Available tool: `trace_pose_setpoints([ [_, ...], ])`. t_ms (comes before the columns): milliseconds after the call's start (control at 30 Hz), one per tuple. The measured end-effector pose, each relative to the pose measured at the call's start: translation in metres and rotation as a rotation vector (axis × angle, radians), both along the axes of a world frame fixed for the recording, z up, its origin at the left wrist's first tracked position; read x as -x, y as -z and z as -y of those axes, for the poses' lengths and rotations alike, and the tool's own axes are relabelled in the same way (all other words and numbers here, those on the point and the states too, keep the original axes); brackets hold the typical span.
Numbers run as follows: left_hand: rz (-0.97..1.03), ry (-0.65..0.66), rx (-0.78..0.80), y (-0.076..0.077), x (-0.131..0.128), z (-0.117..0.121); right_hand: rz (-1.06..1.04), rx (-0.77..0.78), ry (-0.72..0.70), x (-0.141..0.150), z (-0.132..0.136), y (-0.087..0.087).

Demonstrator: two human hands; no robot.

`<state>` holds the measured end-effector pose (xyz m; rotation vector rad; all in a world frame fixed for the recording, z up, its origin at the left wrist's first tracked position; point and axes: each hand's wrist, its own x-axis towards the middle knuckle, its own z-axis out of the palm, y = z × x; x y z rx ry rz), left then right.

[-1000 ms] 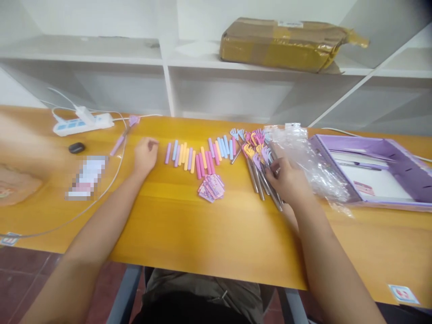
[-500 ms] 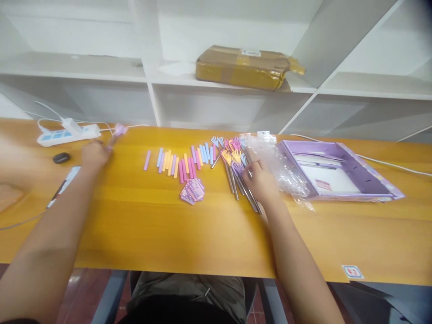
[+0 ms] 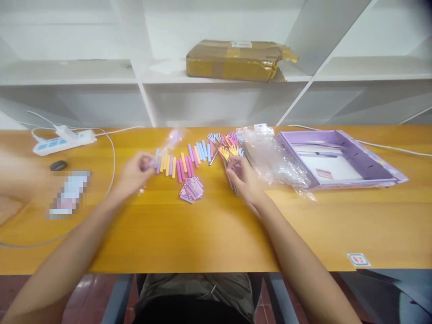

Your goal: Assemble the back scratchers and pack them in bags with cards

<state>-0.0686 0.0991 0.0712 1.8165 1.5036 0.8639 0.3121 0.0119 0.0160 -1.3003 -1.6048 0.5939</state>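
Observation:
My left hand (image 3: 137,173), blurred by motion, is closed on a clear plastic bag (image 3: 173,138) with a purple patch at its far end. The bag passes over the left end of a row of pink, purple, yellow and blue sticks (image 3: 167,165). My right hand (image 3: 245,179) is closed at a purple hand-shaped head, part of a pile of small back scratchers (image 3: 223,153) with metal rods. The hand covers most of the rods. Between the hands lies a fanned stack of small purple patterned cards (image 3: 192,189).
Crumpled clear packaging (image 3: 270,153) lies beside an open purple box (image 3: 367,180) at the right. A power strip (image 3: 65,143), a black oval object (image 3: 58,165) and a pixelated phone-like rectangle (image 3: 70,193) sit left. A taped carton (image 3: 232,60) rests on the shelf.
My left hand has come from the far left toward the sticks with the plastic bag. My right hand has shifted slightly left over the back scratchers. A blurred shape has entered at the left.

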Motion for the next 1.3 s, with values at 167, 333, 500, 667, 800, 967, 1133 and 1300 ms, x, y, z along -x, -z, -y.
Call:
trace_pose_setpoints([
  [167,0.313,0.553,0.594,0.034,-0.066,0.07,-0.465,0.163,-0.32,0.034,0.009,0.0],
  [333,0.446,0.756,0.874,0.045,-0.074,0.074,-0.6,0.254,-0.289,0.045,0.014,-0.003],
  [500,0.752,0.801,1.031,0.061,-0.072,0.068,-0.425,0.282,-0.369,0.048,0.016,-0.001],
  [667,0.76,0.846,1.069,0.066,-0.065,0.065,-0.332,0.271,-0.373,0.062,0.016,0.011],
  [800,0.735,0.905,1.202,0.063,-0.058,0.066,-0.391,0.358,-0.353,0.066,0.016,0.012],
  [967,0.918,0.928,1.223,0.068,-0.06,0.068,-0.399,0.449,-0.263,0.063,0.015,0.009],
  [1133,0.948,0.972,1.122,0.074,-0.066,0.068,-0.24,0.214,-0.139,0.065,0.015,0.019],
  [1300,0.903,0.947,1.171,0.077,-0.063,0.068,0.056,0.002,-0.06,0.068,0.019,0.019],
])
